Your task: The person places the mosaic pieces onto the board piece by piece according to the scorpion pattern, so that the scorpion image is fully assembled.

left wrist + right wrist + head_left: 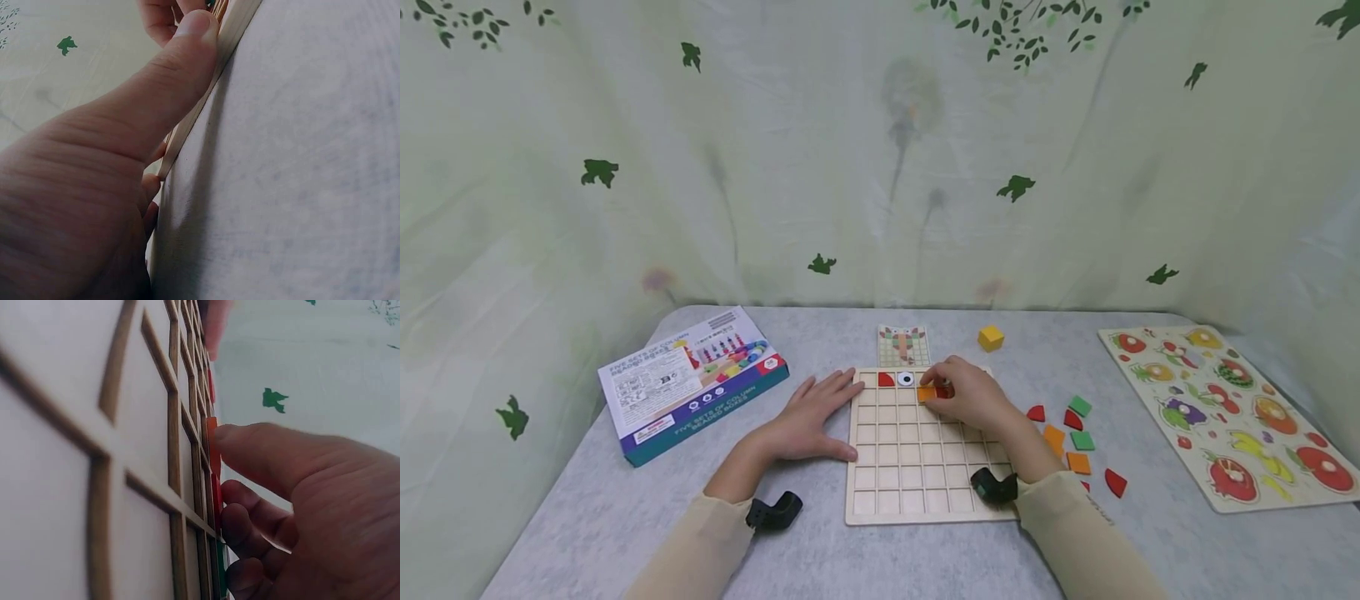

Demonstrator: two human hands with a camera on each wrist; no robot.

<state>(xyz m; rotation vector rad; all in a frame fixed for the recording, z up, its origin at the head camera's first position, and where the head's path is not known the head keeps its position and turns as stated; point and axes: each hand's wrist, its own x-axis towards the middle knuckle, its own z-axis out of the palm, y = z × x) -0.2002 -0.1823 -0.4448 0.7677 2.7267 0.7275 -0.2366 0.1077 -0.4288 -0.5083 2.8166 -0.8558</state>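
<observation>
A wooden grid board [876, 479] lies in front of me. Along its far row sit a red quarter-round tile [886, 380] and a white tile with a black eye dot [906, 379]. My right hand [966, 396] pinches an orange square tile [926, 394] at the board's far part; its thumb lies on that tile [214, 447] in the right wrist view. Beside it, under the other fingers, show a red tile [217, 499] and a green tile [221, 569]. With fingers spread, my left hand [808, 421] rests at the board's left edge, thumb against the side [234, 28].
Behind the board lies a patterned card [902, 343], with a yellow cube [991, 338] to its right. Several loose tiles [1078, 462] are scattered right of the board. A boxed toy set [692, 383] lies left, a fruit picture board [1206, 400] far right.
</observation>
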